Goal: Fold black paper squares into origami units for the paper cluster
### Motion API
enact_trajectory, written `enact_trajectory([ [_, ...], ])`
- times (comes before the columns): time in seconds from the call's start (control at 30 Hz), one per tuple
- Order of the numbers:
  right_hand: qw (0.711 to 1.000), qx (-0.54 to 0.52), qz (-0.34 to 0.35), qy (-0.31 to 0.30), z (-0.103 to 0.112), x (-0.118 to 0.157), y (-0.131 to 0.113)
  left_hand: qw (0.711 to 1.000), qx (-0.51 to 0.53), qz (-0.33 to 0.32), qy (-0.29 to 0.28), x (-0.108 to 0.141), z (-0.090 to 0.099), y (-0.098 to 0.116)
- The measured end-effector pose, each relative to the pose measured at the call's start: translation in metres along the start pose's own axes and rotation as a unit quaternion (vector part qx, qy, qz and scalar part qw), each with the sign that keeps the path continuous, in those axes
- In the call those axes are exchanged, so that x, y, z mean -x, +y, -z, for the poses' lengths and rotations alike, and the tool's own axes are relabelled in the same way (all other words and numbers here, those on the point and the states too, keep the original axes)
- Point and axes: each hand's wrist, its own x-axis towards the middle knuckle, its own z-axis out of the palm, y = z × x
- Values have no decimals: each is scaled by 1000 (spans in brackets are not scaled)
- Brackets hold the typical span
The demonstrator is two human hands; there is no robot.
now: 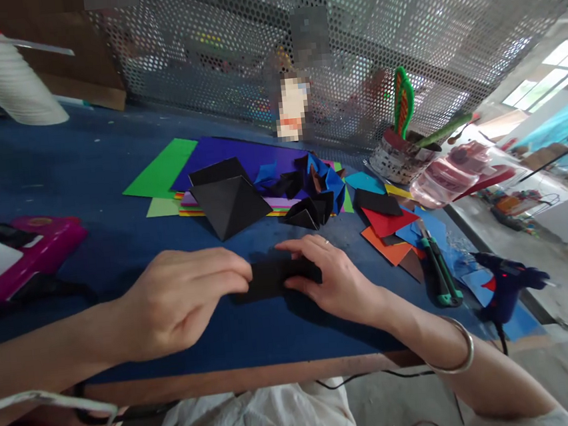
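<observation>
A small black paper piece (266, 280) lies low over the blue table near its front edge, between my two hands. My left hand (186, 296) has its fingers pressed together on the paper's left end. At the right end, my right hand (327, 276) holds the paper between thumb and fingers. Just beyond them a folded black paper (230, 201) rests on coloured sheets, with a purple sheet (253, 154) and a green sheet (164, 167) behind. Blue and black folded pieces (319, 186) stand to its right.
On the right lie coloured scraps (385, 223), a green-and-black cutter (441, 271) and a dark blue glue gun (509, 282). A patterned pot (399, 155) stands behind them. Magenta tool (50, 242) at left; stacked white cups (14, 78) at back left. Perforated metal screen (228, 51) behind.
</observation>
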Motion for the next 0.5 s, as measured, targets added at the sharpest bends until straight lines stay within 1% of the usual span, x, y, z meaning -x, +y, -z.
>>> enact_trajectory([
  [0.03, 1000, 4, 10, 5, 0, 0, -1, 1000, 14, 4, 26, -6, 4, 3],
  [0.1, 1000, 7, 29, 5, 1, 1, -2, 997, 37, 26, 62, -15, 11, 7],
  [0.17, 999, 8, 48, 9, 2, 1, -3, 995, 52, 53, 69, -22, 14, 8],
  [0.27, 997, 13, 72, 31, 3, 1, -4, 992, 84, 75, 56, -26, 12, 8],
  [0.33, 995, 20, 86, 42, 3, 1, -4, 990, 105, 73, 51, -26, 8, 8],
  [0.4, 993, 27, 101, 50, 4, 1, -5, 991, 107, 66, 39, -25, 6, 7],
  [0.5, 992, 38, 108, 54, 4, 1, -4, 994, 88, 60, 4, -23, 3, 6],
])
